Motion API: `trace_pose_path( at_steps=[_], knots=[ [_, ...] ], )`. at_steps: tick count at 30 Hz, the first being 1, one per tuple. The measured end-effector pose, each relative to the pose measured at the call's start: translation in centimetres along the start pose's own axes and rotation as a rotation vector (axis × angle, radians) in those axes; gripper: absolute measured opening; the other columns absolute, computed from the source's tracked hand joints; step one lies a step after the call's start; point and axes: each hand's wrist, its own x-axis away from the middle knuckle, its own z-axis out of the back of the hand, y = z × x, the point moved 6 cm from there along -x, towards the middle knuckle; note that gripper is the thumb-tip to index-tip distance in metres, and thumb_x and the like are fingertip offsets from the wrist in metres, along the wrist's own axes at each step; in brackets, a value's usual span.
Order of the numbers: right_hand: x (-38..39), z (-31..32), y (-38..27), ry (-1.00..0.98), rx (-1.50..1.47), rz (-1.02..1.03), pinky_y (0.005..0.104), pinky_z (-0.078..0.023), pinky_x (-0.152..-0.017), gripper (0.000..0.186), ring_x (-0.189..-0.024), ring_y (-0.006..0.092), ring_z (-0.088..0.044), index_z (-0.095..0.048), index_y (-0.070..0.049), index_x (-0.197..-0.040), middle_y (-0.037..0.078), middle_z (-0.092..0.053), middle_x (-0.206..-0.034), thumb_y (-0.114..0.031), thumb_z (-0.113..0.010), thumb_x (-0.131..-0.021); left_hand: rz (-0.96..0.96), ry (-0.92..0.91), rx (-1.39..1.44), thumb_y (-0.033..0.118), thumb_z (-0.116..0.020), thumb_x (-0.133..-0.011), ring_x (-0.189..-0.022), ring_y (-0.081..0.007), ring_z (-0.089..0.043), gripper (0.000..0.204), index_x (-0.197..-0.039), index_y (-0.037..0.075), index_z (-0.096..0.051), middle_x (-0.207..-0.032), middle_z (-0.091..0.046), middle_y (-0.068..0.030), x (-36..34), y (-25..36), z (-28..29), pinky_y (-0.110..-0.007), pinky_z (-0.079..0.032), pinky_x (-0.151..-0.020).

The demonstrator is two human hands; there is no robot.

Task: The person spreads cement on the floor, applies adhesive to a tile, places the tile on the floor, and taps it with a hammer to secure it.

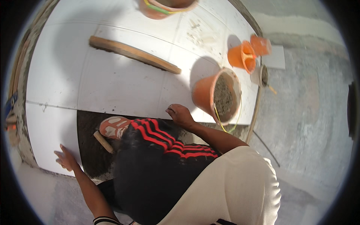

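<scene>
My left hand (66, 159) rests with its fingers apart on a white tile (47, 125) at the lower left, close to that tile's inner edge. Beside this tile lies a dark mortar bed (92, 150), where a short wooden handle (104, 141) sits near my shoe (113, 127). Over by my bent knee, my right hand (182, 115) is closed with the fingers curled in, just above the laid white tiles (123, 93). Whatever those fingers may hold is hidden. An orange bucket (204, 93) of grey mortar stands to the right of that hand.
A long wooden bar (131, 53) lies across the tiles ahead. Another bucket (157, 13) stands at the far edge. Smaller orange buckets (236, 56) cluster at the far right, beside a rough grey floor (307, 97). A thin dark rod (267, 149) lies there too.
</scene>
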Motion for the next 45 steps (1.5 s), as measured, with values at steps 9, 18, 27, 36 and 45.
trace_pose_path(
  at_steps=[9, 18, 27, 36, 45],
  knots=[
    [17.3, 0.5, 15.7, -0.045, 0.085, -0.726, 0.0506, -0.045, -0.110, 0.056, -0.132, 0.0425, -0.056, -0.059, 0.002, -0.133, 0.026, -0.062, -0.138, -0.038, -0.067, -0.095, -0.081, 0.070, -0.057, 0.091, -0.034, -0.089, -0.146, -0.0410, -0.039, 0.088, -0.161, 0.039, -0.037, -0.165, -0.037, -0.0101, 1.8, 0.8, 1.5, -0.069, -0.034, -0.110],
    [19.2, -0.5, 21.1, -0.182, 0.391, -0.659, 0.0560, -0.052, -0.096, 0.038, -0.111, 0.0447, -0.066, -0.065, -0.007, -0.132, 0.025, -0.069, -0.119, -0.025, -0.058, -0.099, -0.103, 0.066, -0.053, 0.082, -0.041, -0.096, -0.128, -0.0443, -0.058, 0.080, -0.160, 0.034, -0.042, -0.154, -0.051, -0.0163, 1.5, 1.1, 1.5, -0.063, -0.049, -0.098],
    [6.2, -1.1, 19.5, -0.143, 0.261, -0.677, 0.0487, -0.057, -0.084, 0.026, -0.100, 0.0363, -0.071, -0.070, -0.008, -0.114, 0.017, -0.071, -0.118, -0.021, -0.051, -0.102, -0.091, 0.065, 0.108, 0.076, -0.058, -0.091, -0.152, -0.0414, -0.031, 0.081, -0.159, 0.035, -0.045, -0.168, -0.029, -0.0205, 3.6, 1.0, 3.2, -0.065, -0.027, -0.117],
    [-2.5, 2.6, 16.2, -0.098, 0.199, -0.550, 0.0482, -0.057, -0.084, 0.027, -0.099, 0.0358, -0.071, -0.071, -0.008, -0.114, 0.017, -0.072, -0.116, -0.023, -0.051, -0.103, -0.096, 0.040, 0.132, 0.073, -0.061, -0.090, -0.151, -0.0425, -0.032, 0.082, -0.159, 0.031, -0.045, -0.168, -0.028, -0.0226, 4.0, 1.2, 4.3, -0.062, -0.026, -0.118],
    [-3.4, 7.2, 17.2, -0.073, 0.250, -0.599, 0.0477, -0.057, -0.084, 0.027, -0.098, 0.0353, -0.072, -0.071, -0.009, -0.113, 0.017, -0.072, -0.114, -0.024, -0.051, -0.103, -0.057, -0.023, 0.156, 0.069, -0.063, -0.092, -0.153, -0.0377, -0.028, 0.080, -0.160, 0.031, -0.044, -0.168, -0.026, -0.0201, 4.4, 1.7, 5.6, -0.059, -0.023, -0.120]
  ],
)
